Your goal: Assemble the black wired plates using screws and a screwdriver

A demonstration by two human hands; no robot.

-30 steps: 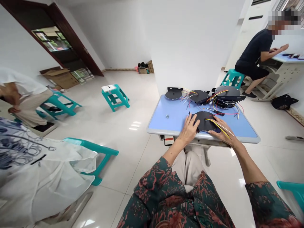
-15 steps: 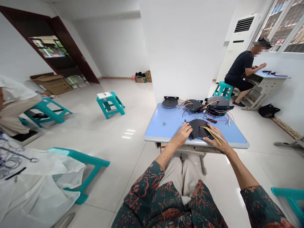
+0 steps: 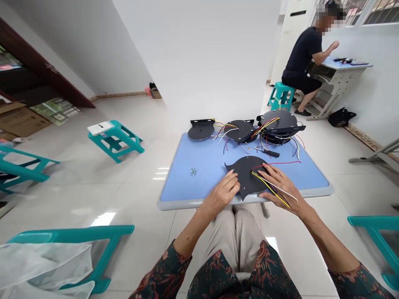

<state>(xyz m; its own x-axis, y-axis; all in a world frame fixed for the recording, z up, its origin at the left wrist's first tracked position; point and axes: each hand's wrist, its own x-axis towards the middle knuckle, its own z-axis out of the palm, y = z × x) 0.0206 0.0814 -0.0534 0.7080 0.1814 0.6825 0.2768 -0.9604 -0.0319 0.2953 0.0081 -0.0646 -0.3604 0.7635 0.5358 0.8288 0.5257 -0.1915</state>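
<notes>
A black round plate with red, yellow and white wires lies at the near edge of the blue table. My left hand rests on the plate's left rim, fingers curled against it. On its right side lies my right hand, fingers spread flat, the wires running across its back. Further back stand more black plates with coloured wires, one a stack. A dark screwdriver lies between them and my plate.
A small heap of screws sits on the table's left part. Teal stools stand on the white floor at the left and a teal chair near me. A person in black sits at another desk at the far right.
The view has swung right and closer to the table. Both hands stay on the black plate; my left hand's fingers have curled more at its rim.
</notes>
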